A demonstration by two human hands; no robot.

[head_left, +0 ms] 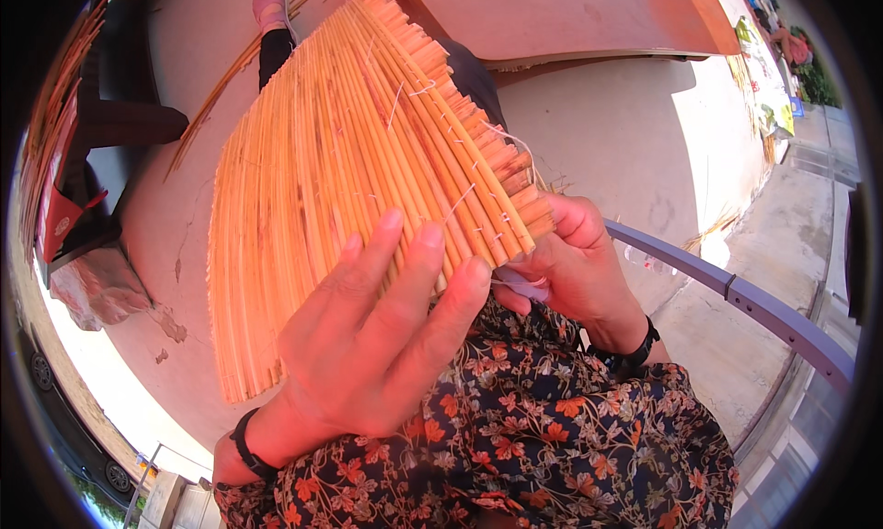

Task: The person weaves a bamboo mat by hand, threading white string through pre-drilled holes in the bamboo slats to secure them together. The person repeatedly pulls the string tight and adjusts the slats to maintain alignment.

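— Progress?
— Stalk mat [317, 193], mid-frame: looks joined, stitches [504, 218] near its right edge. Loose thread [460, 203] shows; what's left, unclear.
— Hands?
— Left hand [354, 354] spread on top, thumb hidden, grip can't be told; right hand [584, 271] clamped on the lower-right corner.

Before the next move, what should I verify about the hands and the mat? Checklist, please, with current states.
1. Left hand steadying the stalk mat: ok, four fingertips on top.
2. Right hand at the mat's near right corner: ok.
3. Stalks side by side: ok.
4. White thread ends tidy: not ok, several lie loose on top.
5. Pale purple thing by the right fingers identified: cannot tell, partly hidden.
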